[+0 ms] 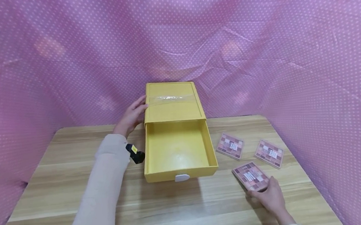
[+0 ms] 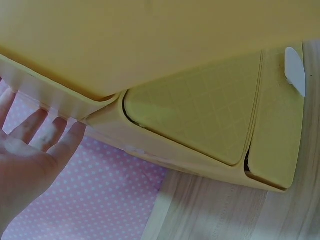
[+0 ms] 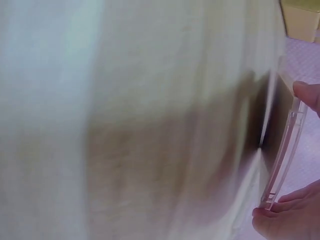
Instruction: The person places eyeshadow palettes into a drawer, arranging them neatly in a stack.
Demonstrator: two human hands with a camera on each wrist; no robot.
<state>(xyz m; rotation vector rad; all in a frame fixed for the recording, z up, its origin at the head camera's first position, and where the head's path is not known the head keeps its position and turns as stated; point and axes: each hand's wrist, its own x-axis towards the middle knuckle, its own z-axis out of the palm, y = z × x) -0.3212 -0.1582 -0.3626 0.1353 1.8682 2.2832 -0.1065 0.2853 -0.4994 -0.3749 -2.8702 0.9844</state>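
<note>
One pink dotted cloth walls in a wooden table. On it stands a yellow box, its drawer pulled out toward the person. The left hand has its fingers spread, tips touching the box's left side. The right hand pinches a checkered palette by its edges, right of the drawer. A second palette lies just beside the drawer, a third palette farther right. A white tab marks the drawer's front.

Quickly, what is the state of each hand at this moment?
Left hand: open, touching the side of the yellow drawer box.
Right hand: closed, holding a checkered palette by its edges.
</note>
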